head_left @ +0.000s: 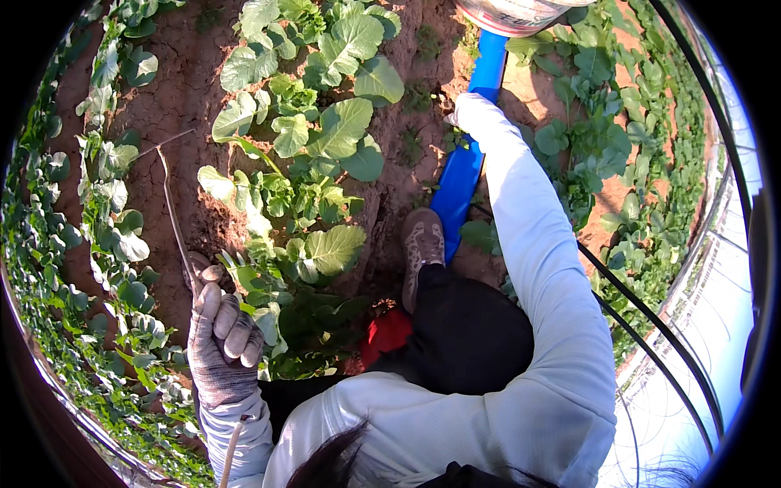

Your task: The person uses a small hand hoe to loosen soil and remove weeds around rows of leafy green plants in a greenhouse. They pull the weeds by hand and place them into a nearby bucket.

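Thin stick (175, 220) gripped in gloved left hand (221, 337), right hand (465, 110) well apart

The left hand (220, 333) wears a knitted cloth glove, grey and coarse, matt — its fingers are closed round a thin, dull, dry-looking stalk or rod (172, 213). The right hand (470, 107) is in a smooth white fabric glove, matching the soft, matt white sleeve (545, 268). The soil (183, 89) is rough, crumbly and reddish-brown. The leafy greens (338, 130) look waxy with a faint sheen. The blue strip (468, 159) appears smooth and plastic — slightly glossy. The shoe (424, 244) is dusty mesh cloth.
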`<state>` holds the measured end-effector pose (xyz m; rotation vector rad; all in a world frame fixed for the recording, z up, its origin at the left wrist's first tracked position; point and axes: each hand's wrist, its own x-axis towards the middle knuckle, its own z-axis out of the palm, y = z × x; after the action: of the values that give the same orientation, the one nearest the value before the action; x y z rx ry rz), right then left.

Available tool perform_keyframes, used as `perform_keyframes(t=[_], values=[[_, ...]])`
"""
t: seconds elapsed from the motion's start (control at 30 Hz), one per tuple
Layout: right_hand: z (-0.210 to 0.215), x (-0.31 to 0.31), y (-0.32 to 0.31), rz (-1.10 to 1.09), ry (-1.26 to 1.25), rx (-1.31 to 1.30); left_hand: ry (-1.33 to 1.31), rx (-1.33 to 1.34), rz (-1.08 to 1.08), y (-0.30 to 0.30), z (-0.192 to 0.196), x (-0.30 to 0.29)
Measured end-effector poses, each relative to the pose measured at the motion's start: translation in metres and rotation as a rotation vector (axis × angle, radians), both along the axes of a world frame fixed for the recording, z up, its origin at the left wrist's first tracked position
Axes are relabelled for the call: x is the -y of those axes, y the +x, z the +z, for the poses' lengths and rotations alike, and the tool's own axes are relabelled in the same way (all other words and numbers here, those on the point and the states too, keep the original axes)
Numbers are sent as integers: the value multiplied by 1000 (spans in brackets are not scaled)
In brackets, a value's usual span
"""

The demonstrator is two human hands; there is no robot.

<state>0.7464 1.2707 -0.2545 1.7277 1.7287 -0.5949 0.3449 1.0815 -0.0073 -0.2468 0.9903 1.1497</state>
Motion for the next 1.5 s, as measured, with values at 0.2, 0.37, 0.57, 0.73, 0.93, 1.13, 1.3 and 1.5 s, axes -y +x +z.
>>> perform_keyframes(t=[0.2, 0.37, 0.57, 0.73, 0.93, 1.13, 1.3, 1.5], values=[[0, -12, 13, -711, -51, -905, 3, 18, -6, 1, 0, 0], [-68, -30, 75, -190, -314, -222, -15, 12, -74, 11, 4, -11], [-17, 7, 5, 34, 34, 18, -53, -65, -27, 9, 8, -6], [-1, 14, -11, 345, 49, 173, -41, 21, 8, 2, 3, -2], [-26, 40, -7, 723, 449, 79, -38, -11, -18, 3, 5, -3], [-47, 52, -17, 666, 382, 318, -63, -15, -8, 2, 6, -2], [-42, 56, -16, 1032, 650, 659, -47, 10, 6, -2, 3, 2], [-32, 48, -16, 832, 529, 468, -65, 29, 13, 3, 6, -3]])
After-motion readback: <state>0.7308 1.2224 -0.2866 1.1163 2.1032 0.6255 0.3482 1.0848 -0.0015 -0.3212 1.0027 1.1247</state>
